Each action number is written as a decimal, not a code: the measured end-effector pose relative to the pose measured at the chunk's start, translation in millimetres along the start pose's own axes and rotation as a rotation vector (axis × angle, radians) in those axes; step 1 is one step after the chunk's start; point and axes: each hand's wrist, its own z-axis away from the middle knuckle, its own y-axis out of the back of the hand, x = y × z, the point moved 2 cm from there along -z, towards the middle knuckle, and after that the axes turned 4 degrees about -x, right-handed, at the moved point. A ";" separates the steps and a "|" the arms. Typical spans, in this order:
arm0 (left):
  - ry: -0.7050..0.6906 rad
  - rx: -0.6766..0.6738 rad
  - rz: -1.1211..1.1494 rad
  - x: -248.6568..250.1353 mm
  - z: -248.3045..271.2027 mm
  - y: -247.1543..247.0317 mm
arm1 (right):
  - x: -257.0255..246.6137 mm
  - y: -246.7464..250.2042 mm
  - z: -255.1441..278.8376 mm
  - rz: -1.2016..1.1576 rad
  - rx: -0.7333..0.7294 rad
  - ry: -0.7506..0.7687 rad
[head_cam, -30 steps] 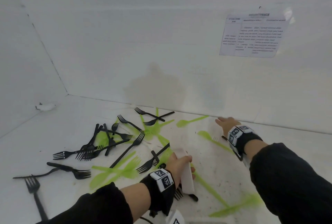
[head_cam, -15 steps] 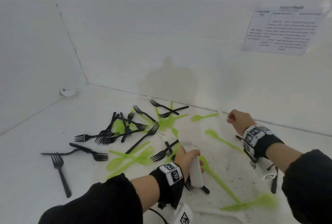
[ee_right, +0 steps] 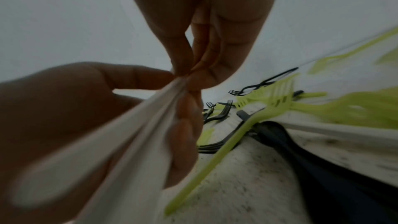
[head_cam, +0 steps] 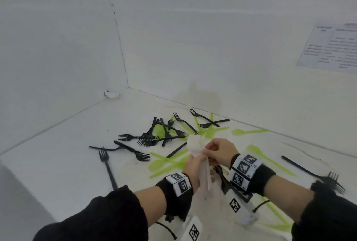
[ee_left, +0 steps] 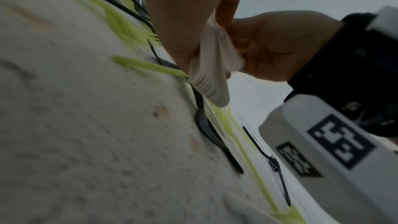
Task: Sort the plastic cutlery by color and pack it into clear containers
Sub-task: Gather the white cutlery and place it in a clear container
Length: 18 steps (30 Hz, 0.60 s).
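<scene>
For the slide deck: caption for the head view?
Both hands hold a bundle of white cutlery above scattered black forks and green cutlery.

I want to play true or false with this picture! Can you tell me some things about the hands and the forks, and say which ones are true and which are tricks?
1. The left hand grips a bundle of white cutlery. True.
2. The right hand lies flat on the table. False: it pinches the bundle too.
3. Black forks lie scattered on the white table. True.
4. The green cutlery is packed in a container. False: it lies loose on the table.
5. A red fork is there. False: only black, green and white show.
</scene>
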 end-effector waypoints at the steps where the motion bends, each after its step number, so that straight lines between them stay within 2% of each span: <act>1: -0.008 0.023 -0.017 3.2 -1.0 11.0 | -4.1 -6.4 -6.5 0.007 0.002 -0.007; 5: -0.044 0.058 -0.136 26.2 -7.7 51.6 | -28.1 -33.2 -30.5 0.027 0.021 -0.007; 9: -0.056 -0.024 -0.134 54.0 -13.6 90.8 | -55.1 -67.2 -45.9 0.032 0.019 0.053; 15: -0.060 -0.040 -0.158 79.0 -28.2 137.9 | -73.8 -109.9 -76.3 -0.245 -0.045 0.015; 18: -0.051 -0.045 -0.196 93.0 -39.0 151.2 | -85.5 -116.2 -94.5 -0.143 -0.085 -0.025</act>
